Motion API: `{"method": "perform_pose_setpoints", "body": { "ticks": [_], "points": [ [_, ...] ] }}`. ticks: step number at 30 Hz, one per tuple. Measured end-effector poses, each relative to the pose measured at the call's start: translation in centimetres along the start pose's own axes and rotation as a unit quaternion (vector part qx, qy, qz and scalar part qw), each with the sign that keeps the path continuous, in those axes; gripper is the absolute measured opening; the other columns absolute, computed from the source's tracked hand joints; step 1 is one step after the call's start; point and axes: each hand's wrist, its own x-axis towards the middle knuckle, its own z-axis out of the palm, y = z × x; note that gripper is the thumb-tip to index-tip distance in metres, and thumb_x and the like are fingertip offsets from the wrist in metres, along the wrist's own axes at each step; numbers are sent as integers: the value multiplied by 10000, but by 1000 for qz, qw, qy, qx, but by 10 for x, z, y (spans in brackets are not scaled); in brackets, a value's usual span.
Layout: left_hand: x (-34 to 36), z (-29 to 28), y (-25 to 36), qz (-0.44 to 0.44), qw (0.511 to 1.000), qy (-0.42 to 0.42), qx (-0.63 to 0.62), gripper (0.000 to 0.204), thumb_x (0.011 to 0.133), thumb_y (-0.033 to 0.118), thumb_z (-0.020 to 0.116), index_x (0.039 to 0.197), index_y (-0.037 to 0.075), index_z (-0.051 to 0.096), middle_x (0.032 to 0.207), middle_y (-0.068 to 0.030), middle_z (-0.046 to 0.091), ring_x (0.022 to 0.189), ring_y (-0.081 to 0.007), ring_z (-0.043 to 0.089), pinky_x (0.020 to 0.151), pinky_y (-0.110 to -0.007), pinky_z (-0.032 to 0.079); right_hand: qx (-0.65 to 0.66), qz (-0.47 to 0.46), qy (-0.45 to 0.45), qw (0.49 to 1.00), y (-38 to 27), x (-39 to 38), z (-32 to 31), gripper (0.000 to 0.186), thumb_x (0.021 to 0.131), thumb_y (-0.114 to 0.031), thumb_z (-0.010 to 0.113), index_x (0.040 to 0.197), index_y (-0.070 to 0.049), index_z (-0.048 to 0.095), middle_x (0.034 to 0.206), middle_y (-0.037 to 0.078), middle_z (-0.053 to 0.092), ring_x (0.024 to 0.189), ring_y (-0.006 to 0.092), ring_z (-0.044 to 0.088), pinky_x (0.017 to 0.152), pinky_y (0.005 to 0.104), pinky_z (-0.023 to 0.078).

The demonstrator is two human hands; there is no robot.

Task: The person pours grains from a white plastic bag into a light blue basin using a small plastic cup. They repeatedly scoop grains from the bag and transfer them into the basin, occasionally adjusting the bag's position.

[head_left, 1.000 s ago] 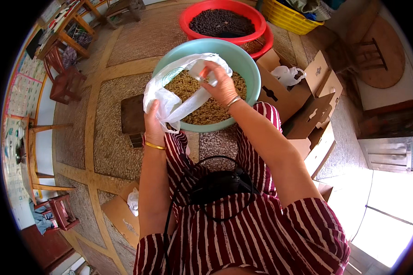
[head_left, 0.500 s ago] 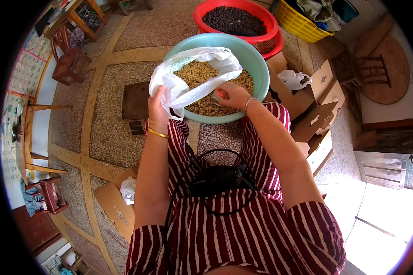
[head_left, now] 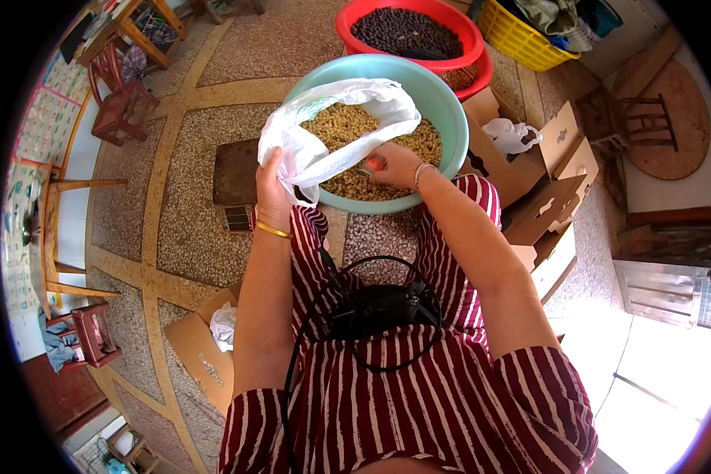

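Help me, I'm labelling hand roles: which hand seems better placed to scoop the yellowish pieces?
Probably the right hand: it holds a small container down at the yellowish pieces in the pale green tub. The left hand is occupied, holding the white bag.

The white plastic bag (head_left: 288, 148), crumpled, has its mouth wide open above the pale blue-green basin (head_left: 453, 130). Small tan grains (head_left: 425, 148) fill its bottom; the small container (head_left: 372, 163) is partly hidden.
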Motion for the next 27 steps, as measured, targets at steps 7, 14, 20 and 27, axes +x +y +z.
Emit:
{"method": "perform_pose_setpoints", "body": {
  "ticks": [7, 14, 20, 27],
  "points": [
    [2, 1, 1, 0, 1000, -1, 4, 310, 891, 190, 469, 1078, -47, 538, 1052, -123, 582, 991, -216, 558, 874, -345, 434, 237, 99, -46, 965, 13, -3, -16, 461, 744, -329, 688, 1063, -11, 586, 911, 65, 606, 790, 142, 585, 684, 278, 482],
    [0, 4, 1, 3, 1000, -4, -2, 319, 891, 189, 467, 1075, -60, 543, 1057, -127, 582, 992, -213, 557, 882, -338, 426, 423, 140, -91, 891, 4, -20, -35, 489, 783, -297, 669, 1139, 16, 548, 935, 68, 608, 755, 126, 589, 631, 258, 499],
    [-1, 3, 3, 0, 1000, 0, 3, 319, 889, 186, 475, 1080, -60, 540, 1058, -127, 583, 990, -214, 558, 886, -340, 427, 527, 100, -3, 844, -9, -27, -50, 500, 800, -307, 660, 1159, 17, 532, 973, 72, 596, 809, 129, 578, 652, 265, 501],
    [2, -1, -2, -9, 1000, -3, -12, 341, 868, 191, 518, 1113, -47, 510, 1055, -121, 580, 972, -214, 566, 857, -339, 448, 370, 75, 207, 902, -14, 0, -41, 462, 755, -238, 705, 1136, -22, 558, 998, 101, 587, 875, 168, 580, 722, 298, 496]
  ]
}}
